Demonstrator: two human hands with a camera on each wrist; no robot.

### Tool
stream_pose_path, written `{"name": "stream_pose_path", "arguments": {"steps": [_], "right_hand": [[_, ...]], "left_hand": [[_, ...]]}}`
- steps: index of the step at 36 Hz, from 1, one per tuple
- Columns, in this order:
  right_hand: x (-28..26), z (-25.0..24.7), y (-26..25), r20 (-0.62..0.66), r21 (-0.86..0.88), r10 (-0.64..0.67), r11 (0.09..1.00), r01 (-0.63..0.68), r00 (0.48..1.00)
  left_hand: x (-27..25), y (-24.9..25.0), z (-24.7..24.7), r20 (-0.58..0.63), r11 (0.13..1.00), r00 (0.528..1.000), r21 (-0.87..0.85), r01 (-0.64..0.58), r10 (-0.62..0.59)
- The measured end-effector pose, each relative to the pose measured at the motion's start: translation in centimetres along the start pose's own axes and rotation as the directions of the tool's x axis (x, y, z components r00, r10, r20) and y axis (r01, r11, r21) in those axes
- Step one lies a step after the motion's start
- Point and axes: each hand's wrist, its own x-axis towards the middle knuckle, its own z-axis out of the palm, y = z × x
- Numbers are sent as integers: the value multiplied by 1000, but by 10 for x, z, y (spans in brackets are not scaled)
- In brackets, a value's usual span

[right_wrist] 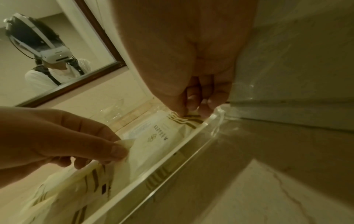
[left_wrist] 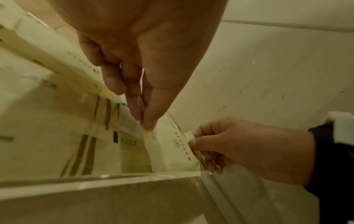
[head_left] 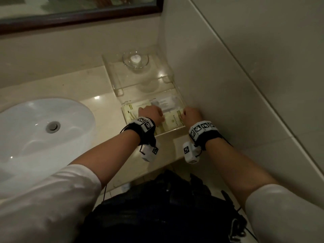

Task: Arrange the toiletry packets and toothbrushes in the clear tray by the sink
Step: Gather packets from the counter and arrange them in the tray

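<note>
A clear acrylic tray (head_left: 168,133) stands in the counter's corner against the right wall. Inside lie several cream packets with olive stripes. One cream packet (head_left: 172,121) lies along the tray's near right side. My left hand (head_left: 152,114) pinches its left end between thumb and fingers, and my right hand (head_left: 190,114) pinches its striped right end. The left wrist view shows my left hand (left_wrist: 146,128) on the packet (left_wrist: 172,153) just behind the tray's front wall (left_wrist: 95,181). In the right wrist view my right hand (right_wrist: 189,112) grips the packet (right_wrist: 162,136). I see no toothbrush.
More striped packets (head_left: 130,112) lie at the tray's left, and a pale clear-wrapped packet (head_left: 166,102) behind. A glass bowl (head_left: 135,59) sits on the tray's raised rear shelf. The white sink (head_left: 43,128) is to the left, a tiled wall (head_left: 228,85) close on the right, a framed mirror (head_left: 78,13) above.
</note>
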Motion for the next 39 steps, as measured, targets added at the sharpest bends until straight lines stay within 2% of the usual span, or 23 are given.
{"name": "stream_pose_path", "arguments": {"steps": [7,12,19,25,29,36,39], "right_hand": [[2,8,1,-50,39,-9,999,11,999],[-1,10,0,-84,33,-14,999,16,996],[-4,10,-1,-117,46,-5,999,10,993],[-7,10,-4,-50,35,-40,998,42,998],[-8,19,-11,-8,34,-145,989,145,989],[-10,28,-14,-30,9,-124,992,125,992],[-11,26,-18,-89,-2,-171,985,171,981]], "left_hand": [[4,0,10,-51,990,998,143,-18,25],[2,0,12,-81,987,996,155,-31,44],[-3,-7,8,-180,994,978,2,-111,110],[-17,-34,-5,-256,976,951,-87,-201,173],[-24,-53,-13,-230,972,961,-142,-186,150],[-33,-70,-14,-225,971,967,-177,-158,117],[-36,-76,-11,-234,966,966,-202,-159,110]]}}
